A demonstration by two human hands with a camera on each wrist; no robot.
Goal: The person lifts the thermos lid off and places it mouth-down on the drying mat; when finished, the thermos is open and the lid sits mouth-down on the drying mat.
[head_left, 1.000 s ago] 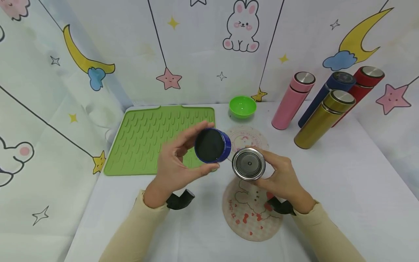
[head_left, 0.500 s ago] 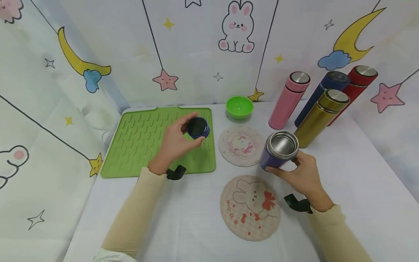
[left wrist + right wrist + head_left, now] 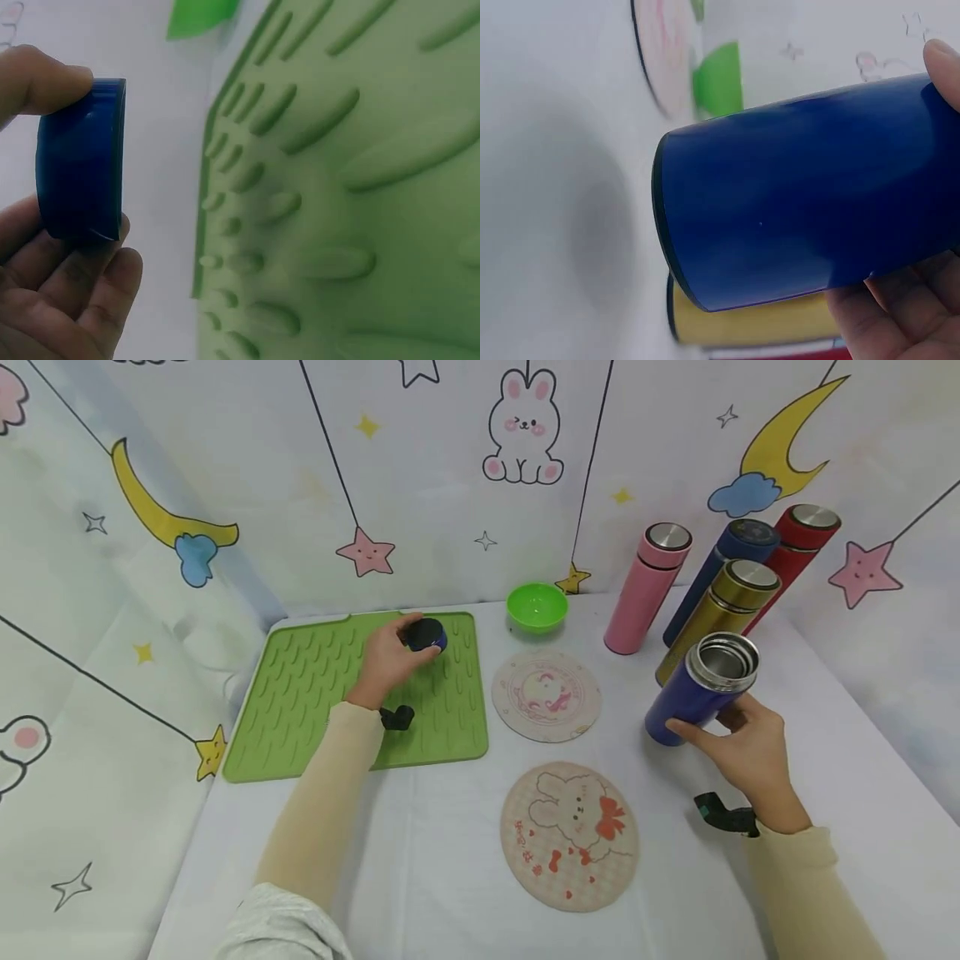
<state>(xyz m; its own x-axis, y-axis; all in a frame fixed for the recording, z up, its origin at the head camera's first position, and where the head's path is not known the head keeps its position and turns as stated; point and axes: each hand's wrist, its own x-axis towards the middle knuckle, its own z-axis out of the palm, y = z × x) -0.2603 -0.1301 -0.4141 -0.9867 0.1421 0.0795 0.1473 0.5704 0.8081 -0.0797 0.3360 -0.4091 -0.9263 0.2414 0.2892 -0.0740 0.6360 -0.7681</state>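
My left hand point(image 3: 386, 662) pinches a blue thermos lid point(image 3: 425, 635) between thumb and fingers, its dark face upward, over the green ridged mat point(image 3: 315, 693). In the left wrist view the lid point(image 3: 82, 157) appears side-on, apart from the mat. With thumb and fingers round its side, my right hand point(image 3: 750, 752) grips the blue thermos point(image 3: 690, 697). The thermos is uncapped, and its steel mouth shows in the head view. Its base hangs over the white table, with a soft shadow beside it in the right wrist view, where the body point(image 3: 802, 195) fills the middle.
Pink point(image 3: 647, 589), dark blue point(image 3: 720, 568), gold point(image 3: 716, 618) and red point(image 3: 802, 547) thermoses stand at the back right. A green bowl point(image 3: 537, 610) sits at the back. Two round printed mats, one pink-patterned point(image 3: 546, 696) and one rabbit-printed point(image 3: 562, 860), lie mid-table.
My hands have moved apart. The left carries the lid left and back over the green mat; the right carries the open thermos rightward, near the gold one. The head view has shifted slightly.
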